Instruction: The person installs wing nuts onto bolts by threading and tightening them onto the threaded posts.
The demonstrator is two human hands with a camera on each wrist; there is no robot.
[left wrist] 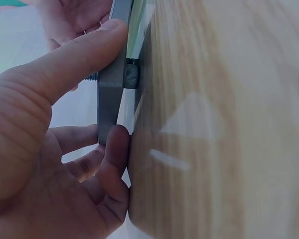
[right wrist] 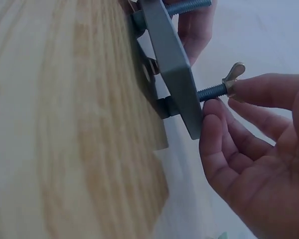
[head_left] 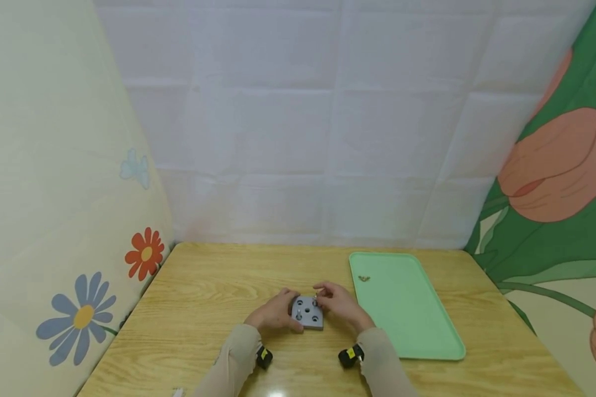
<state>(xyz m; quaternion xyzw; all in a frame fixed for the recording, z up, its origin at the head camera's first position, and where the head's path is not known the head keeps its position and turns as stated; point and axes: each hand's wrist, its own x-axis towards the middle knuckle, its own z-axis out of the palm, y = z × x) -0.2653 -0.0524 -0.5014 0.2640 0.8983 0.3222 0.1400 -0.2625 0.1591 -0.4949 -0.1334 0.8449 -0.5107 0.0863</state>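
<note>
A white cloth (head_left: 298, 121) with a grid of fold creases hangs across the far side, between a pale flower-printed cloth (head_left: 59, 182) on the left and a tulip-printed cloth (head_left: 556, 165) on the right. Before them spreads a table (head_left: 218, 275) with glossy, streaked yellow wood grain. On its right half lies a flat mint-green tray (head_left: 407, 309), a rounded rectangle with a raised rim. Two pale sleeves reach in from the near side, each wrist wearing a black box with a yellow mark.

The left hand (head_left: 276, 313) grips the left side of a grey metal plate (head_left: 307, 317), thumb along the near edge. The right hand (head_left: 341, 306) pinches a brass-coloured wing nut (right wrist: 233, 82) at the top of a bolt (right wrist: 212, 93) at the plate's far right.

The plate is just left of the tray, thick and smooth, pierced with round holes, its left side curved. Another threaded bolt (head_left: 299, 315) stands at its near left; a knurled cylindrical head (left wrist: 132, 76) shows underneath. Small brass-coloured pieces (head_left: 364, 278) lie at the tray's far left.
</note>
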